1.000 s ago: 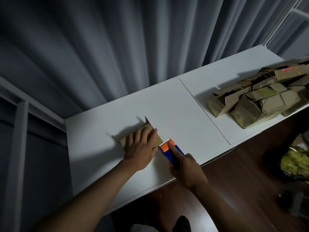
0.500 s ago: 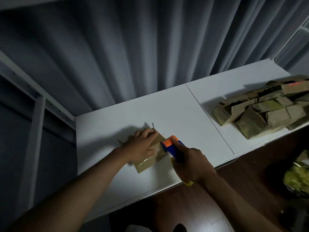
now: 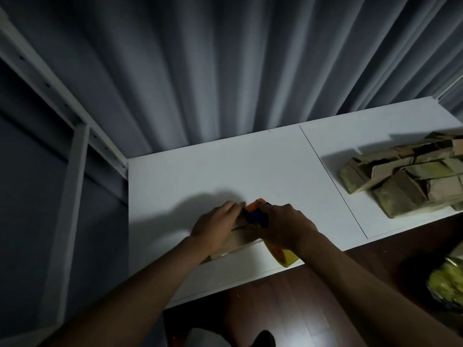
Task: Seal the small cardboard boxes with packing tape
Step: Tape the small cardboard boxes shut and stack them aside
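The left hand (image 3: 216, 225) lies flat on top of a small cardboard box (image 3: 239, 240), fingers fairly straight and pressing it down onto the table. The right hand (image 3: 285, 227) is curled round a tape dispenser (image 3: 256, 214), whose orange front edge and dark blue body show between the two hands; its orange-and-yellow rear end sticks out below the wrist near the table's near edge. The dispenser's front sits on the far end of the box top, just beside the left fingertips. The box stands near the near edge of the white table (image 3: 200, 171), a little left of the table's middle seam.

No brand, label or writing can be read on the box or the dispenser; the light is dim and the surfaces are blurred.

At the far right of the table lies a pile of flattened cardboard boxes (image 3: 406, 184), well apart from the hands. A thin dark seam runs across the table between the pile and the box being worked on. Behind the table hangs a grey pleated curtain (image 3: 225, 71). To the left stands a white metal frame (image 3: 75, 146) with small holes along it. Below the near edge the floor (image 3: 288, 309) is dark reddish wood, and a yellow-green bag (image 3: 446, 281) sits at the right edge.
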